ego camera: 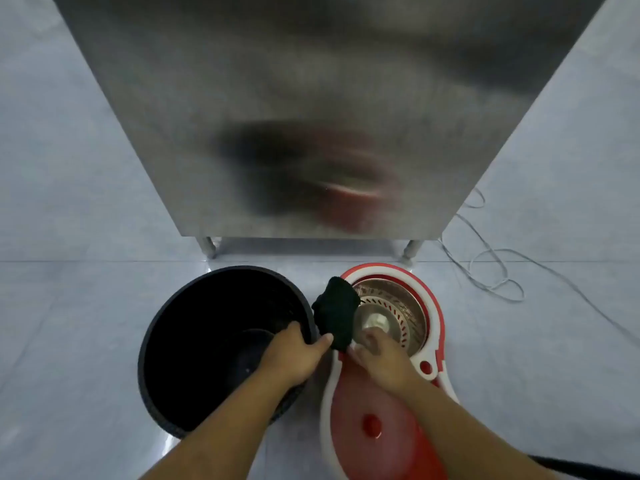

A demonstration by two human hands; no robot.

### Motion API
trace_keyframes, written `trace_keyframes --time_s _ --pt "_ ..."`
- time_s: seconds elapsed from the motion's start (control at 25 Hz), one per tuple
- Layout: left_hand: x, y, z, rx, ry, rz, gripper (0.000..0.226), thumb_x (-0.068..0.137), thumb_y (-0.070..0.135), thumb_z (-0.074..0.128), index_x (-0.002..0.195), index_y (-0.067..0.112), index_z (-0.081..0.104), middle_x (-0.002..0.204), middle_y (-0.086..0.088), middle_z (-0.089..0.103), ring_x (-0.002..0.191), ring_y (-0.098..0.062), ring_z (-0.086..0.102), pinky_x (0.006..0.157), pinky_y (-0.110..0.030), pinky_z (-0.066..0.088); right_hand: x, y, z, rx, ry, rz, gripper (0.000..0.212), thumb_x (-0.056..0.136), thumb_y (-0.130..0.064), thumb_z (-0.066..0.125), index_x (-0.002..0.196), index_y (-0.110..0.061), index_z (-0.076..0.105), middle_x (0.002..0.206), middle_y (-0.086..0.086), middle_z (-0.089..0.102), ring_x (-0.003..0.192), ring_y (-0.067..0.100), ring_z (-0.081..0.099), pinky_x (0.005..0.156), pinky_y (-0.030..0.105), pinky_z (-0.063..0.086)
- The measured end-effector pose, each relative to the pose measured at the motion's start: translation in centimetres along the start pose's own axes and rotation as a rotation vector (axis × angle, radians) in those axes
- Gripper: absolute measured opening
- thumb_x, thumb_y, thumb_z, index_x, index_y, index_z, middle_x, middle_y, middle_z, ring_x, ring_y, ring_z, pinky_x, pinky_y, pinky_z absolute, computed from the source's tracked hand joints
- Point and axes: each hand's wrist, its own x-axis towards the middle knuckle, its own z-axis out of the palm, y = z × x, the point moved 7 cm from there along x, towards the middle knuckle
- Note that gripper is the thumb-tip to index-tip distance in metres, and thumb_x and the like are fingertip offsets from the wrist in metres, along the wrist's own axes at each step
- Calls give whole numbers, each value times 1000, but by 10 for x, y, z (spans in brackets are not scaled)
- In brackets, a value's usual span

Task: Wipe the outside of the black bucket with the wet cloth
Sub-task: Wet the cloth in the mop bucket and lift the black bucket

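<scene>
The black bucket [194, 341] stands on the pale floor at lower centre-left, empty inside. My left hand [294, 355] grips its right rim, fingers inside and thumb outside. A dark cloth [337, 311] hangs bunched between the bucket and the mop bucket. My right hand [381, 358] holds the cloth's lower end over the spinner basket; the hand is a little blurred.
A red and white spin mop bucket [381, 427] with a steel spinner basket [398, 306] stands right beside the black bucket. A stainless steel cabinet [311, 116] on legs rises just behind both. A grey cable [491, 271] lies looped on the floor at right.
</scene>
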Motion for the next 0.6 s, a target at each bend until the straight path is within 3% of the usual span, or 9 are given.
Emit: trace_keyframes --time_s 0.16,0.24,0.32,0.48,0.6 --pt "28 -7 15 42 56 27 56 80 46 60 124 12 50 122 -10 62 106 -27 61 87 -36 53 50 1 11 244 34 69 31 97 -27 55 124 -13 55 119 6 65 111 22 61 95 39 50" --pt "39 -10 19 82 69 39 47 80 39 59 117 11 51 113 -10 64 97 -26 63 83 -40 56 73 9 23 353 -2 161 34 96 -29 56 122 -8 57 112 8 68 103 22 64 88 37 52" --pt "45 -14 23 111 81 50 42 81 36 57 114 11 52 110 -11 63 94 -27 63 81 -40 56 86 14 34 557 -61 239 39 94 -27 61 125 -4 57 112 12 70 99 25 68 85 39 56" --pt "45 -17 36 192 95 78 37 86 27 53 117 7 47 114 -14 60 99 -31 61 82 -41 55 97 16 41 913 -92 367 42 85 -2 70 124 5 53 112 17 67 96 31 66 66 38 56" --pt "39 -14 29 267 134 59 32 89 17 50 119 5 46 121 -16 59 106 -33 60 80 -38 51 88 6 38 939 -70 409 43 81 2 70 121 4 54 110 18 67 97 35 65 82 46 56"
